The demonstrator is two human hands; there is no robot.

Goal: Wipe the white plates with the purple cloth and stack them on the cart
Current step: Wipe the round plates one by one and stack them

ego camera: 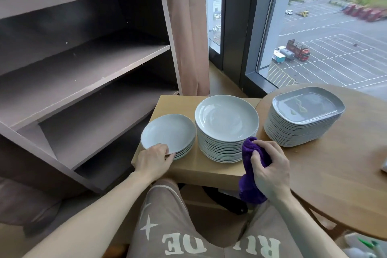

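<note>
White plates sit in two stacks on a low wooden table (201, 166), just to the right of the brown cart (88, 63), whose open shelves face the seated person. Judging by the shelves in view, stacking has not yet begun. A round table (335, 174) to the right carries a separate pile of grey plates (306, 109) (squarish, and not part of this job). The tall stack (227, 120) of large plates stands at the middle of the low table, with the short stack (169, 132) of smaller plates touching or just beside it on the left. The purple cloth (251, 186) hangs bunched from the right hand (270, 170), fingers and thumb curled round it, in front of the tall stack. The left hand (154, 159) grips the near rim of the short stack, thumb on the top plate and fingertips tucked beneath; how many plates it takes cannot be told. The step in hand appears to be picking up a plate for wiping. The next move calls for lifting one plate free, bringing the cloth across it, then setting it on a cart shelf.
</note>
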